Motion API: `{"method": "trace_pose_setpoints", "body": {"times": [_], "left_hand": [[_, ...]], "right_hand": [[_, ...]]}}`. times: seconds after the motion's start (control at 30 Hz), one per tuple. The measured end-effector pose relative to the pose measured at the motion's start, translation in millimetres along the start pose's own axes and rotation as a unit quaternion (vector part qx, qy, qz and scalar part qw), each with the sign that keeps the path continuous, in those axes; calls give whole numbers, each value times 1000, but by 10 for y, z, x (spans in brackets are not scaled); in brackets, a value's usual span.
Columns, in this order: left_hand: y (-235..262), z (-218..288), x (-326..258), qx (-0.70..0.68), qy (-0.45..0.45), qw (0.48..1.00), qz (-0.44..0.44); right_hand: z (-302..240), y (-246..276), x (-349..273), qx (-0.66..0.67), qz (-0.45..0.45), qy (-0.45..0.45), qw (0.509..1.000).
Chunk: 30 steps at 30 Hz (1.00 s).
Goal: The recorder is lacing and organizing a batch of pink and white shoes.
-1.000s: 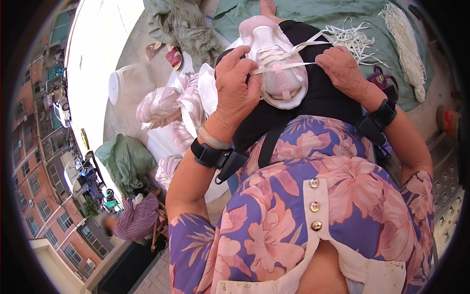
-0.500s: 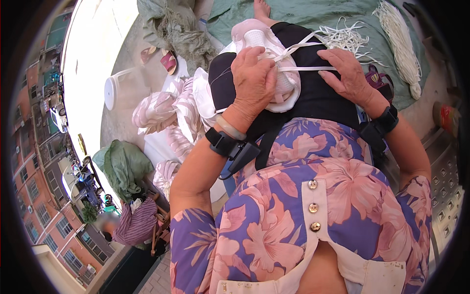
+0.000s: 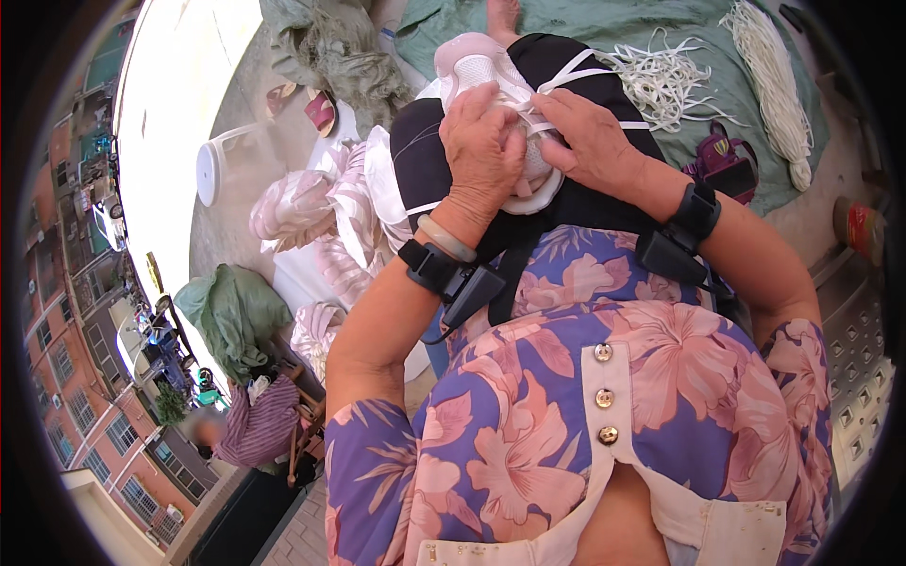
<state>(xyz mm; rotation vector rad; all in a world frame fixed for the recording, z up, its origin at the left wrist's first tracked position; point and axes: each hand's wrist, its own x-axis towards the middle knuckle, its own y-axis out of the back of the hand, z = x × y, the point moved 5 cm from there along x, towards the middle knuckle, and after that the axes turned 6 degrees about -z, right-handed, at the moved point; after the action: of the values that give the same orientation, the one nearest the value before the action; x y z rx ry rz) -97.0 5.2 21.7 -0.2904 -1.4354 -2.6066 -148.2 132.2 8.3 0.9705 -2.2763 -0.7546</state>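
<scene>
Past a floral blouse [image 3: 679, 368], a person's left hand [image 3: 483, 151] and right hand [image 3: 593, 141] were close together over a pink-and-white shoe [image 3: 472, 66] on a black-clad lap [image 3: 423, 141], hiding the shoe's middle; whether the fingers were clamped on the white lace [image 3: 634, 124] could not be told. Pink-and-white bundles [image 3: 297, 203] crowded the left, while a purple bag [image 3: 725, 162], loose laces [image 3: 661, 85] and a pale hank [image 3: 772, 90] lay on green cloth [image 3: 566, 17] at right. Farther off, a pale round container [image 3: 206, 174] looked washed out, and the dark rim cut off reddish buildings [image 3: 80, 377]
</scene>
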Motion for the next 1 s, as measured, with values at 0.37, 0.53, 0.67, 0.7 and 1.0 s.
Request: {"method": "trace_pose_setpoints", "body": {"times": [0.37,0.53,0.67,0.7,1.0], "left_hand": [[5,72,57,1,-31,999,8],[7,188,143,63,-48,997,-12],[306,242,-3,93,-50,993,-44],[429,176,-85,88,-40,994,-43],[1562,-1330,-1812,262,199,944,-17]], "right_hand": [[58,-40,2,75,16,13,997],[100,73,-53,161,-8,-105,981],[78,87,-135,112,35,-70,991],[114,101,-164,108,37,-73,991],[160,126,-189,141,1,-139,980]]}}
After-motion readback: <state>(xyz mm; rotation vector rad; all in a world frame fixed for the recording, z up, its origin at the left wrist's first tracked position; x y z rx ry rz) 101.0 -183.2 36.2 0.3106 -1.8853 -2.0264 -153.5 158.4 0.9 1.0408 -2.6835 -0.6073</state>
